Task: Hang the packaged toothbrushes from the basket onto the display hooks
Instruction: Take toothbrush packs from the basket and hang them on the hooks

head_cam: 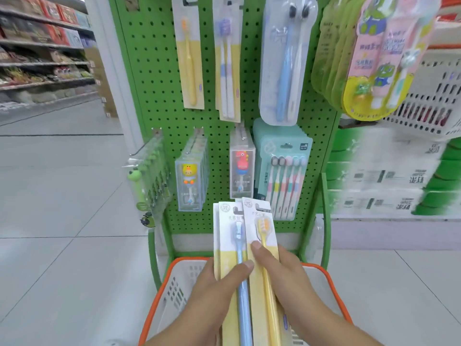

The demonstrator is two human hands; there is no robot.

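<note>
A small stack of packaged toothbrushes is held upright above the basket, long axes running roughly vertical, hang-holes at the top edge. The blue-brush pack fronts the stack and is gripped by the left hand, thumb laid across its face. The yellow-brush pack is pinched by the right hand, thumb on the front, and is fanned slightly to the right — judged to be in the act of being separated from the rest.

The green pegboard stands directly ahead and above the hands. A matching yellow-brush pack is seen hanging on an upper hook, up and to the left of the held pack; the hook itself is cut off by the frame edge. That peg is judged the likely target, so the right hand would have to cross upward past the left.

Open room — the lower row is crowded with boxed children's brushes and a multi-pack; a bare hook projects at lower left.
</note>
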